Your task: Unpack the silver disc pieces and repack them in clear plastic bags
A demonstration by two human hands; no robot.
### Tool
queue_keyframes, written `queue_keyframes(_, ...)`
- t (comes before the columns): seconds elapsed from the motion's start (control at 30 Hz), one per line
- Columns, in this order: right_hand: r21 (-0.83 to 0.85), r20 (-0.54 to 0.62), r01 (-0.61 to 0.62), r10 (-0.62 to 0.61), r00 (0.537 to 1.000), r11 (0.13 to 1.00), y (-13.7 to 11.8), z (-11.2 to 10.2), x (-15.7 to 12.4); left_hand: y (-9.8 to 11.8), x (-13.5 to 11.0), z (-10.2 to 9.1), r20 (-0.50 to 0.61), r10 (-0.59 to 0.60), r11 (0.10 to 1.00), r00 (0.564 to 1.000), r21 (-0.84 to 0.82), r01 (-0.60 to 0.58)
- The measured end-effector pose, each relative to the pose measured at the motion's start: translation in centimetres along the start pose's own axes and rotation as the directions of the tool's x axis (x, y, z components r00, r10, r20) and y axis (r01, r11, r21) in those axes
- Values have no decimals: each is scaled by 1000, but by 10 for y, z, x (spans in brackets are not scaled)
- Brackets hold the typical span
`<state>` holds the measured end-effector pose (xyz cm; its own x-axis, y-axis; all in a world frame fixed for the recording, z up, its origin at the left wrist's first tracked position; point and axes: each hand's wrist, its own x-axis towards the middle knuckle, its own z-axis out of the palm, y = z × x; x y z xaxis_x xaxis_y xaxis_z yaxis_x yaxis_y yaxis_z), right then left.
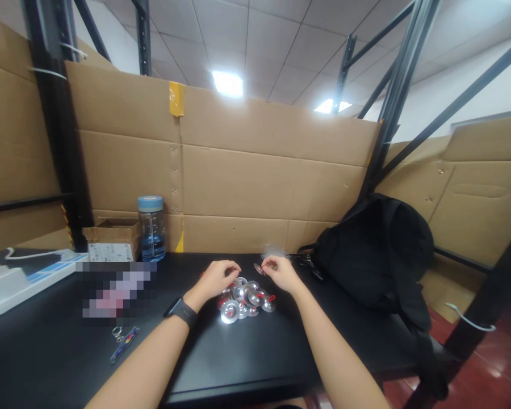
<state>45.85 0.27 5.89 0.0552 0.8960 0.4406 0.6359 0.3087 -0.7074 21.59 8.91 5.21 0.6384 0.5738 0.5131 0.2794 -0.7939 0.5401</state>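
A heap of small shiny metal finger cymbals point(243, 296) with red loops lies on the black table between my hands. My right hand point(281, 272), behind the heap on the right, pinches one small finger cymbal point(258, 268) at its fingertips, raised a little off the heap. My left hand point(218, 277) is at the heap's left rear, fingers curled toward the thumb; what they hold, if anything, is hidden. A bit of red point(202, 274) shows just past its outer edge. A dark watch point(181, 312) is on my left wrist.
A black backpack point(378, 255) rests at the right. At the back left stand a blue-lidded bottle point(151, 230) and a small cardboard box point(114, 234). A power strip point(38, 284) lies far left, a keychain point(125, 343) nearer me. Cardboard panels point(259, 182) wall the back.
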Motion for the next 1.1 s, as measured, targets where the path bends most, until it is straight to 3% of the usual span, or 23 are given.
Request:
queue_keyframes(0.07,226,8,-18,16,1000,974,-6,13,1,18,1,7,-10,49,995,999,-87,-50)
queue_keyframes(0.17,382,54,-49,30,998,923,-13,28,1,33,1,13,-63,70,985,996,-151,-79)
queue_keyframes(0.37,472,81,-36,-3,997,881,-27,26,-2,39,0,14,-102,10,984,995,-174,-28)
queue_keyframes(0.7,491,104,1,-60,993,871,-30,21,-8,47,0,16,-111,97,994,989,-37,-102)
queue_keyframes(0.9,349,10,48,-55,998,936,-22,9,-4,19,4,-5,-99,62,992,993,120,-50)
queue_keyframes(1.0,28,-68,73,-71,995,997,-14,-15,-6,-11,2,-27,-94,-23,976,995,215,43)
queue_keyframes(1.1,-246,32,0,8,999,969,4,-49,-14,-43,-5,-48,-102,-160,919,982,347,186)
